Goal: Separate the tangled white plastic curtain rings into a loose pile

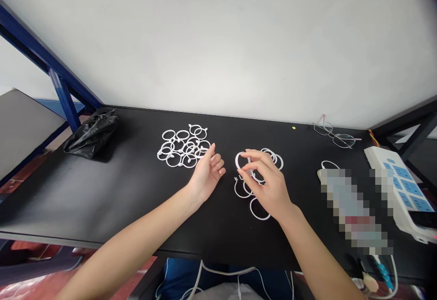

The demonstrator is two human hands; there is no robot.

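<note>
My right hand (268, 179) pinches a white plastic ring (237, 161) between thumb and fingers, raised over a loose group of similar rings. Part of that group is covered by the hand; one ring (252, 213) lies nearest me and others (280, 161) show behind the knuckles. Just right of a larger cluster of white rings (174, 160), my left hand (208, 172) is held with its thumb up and apart from loosely curled fingers. Nothing shows in it. Many rings in the cluster overlap, and small knobs stick out from their rims.
A crumpled black plastic bag (92, 136) lies at the black table's (133, 190) left end. To the right are eyeglasses (334, 135), a blurred-out phone-like object (355, 213) and a white power strip (396, 186). A white wall (218, 49) closes the back; cables hang by the front edge.
</note>
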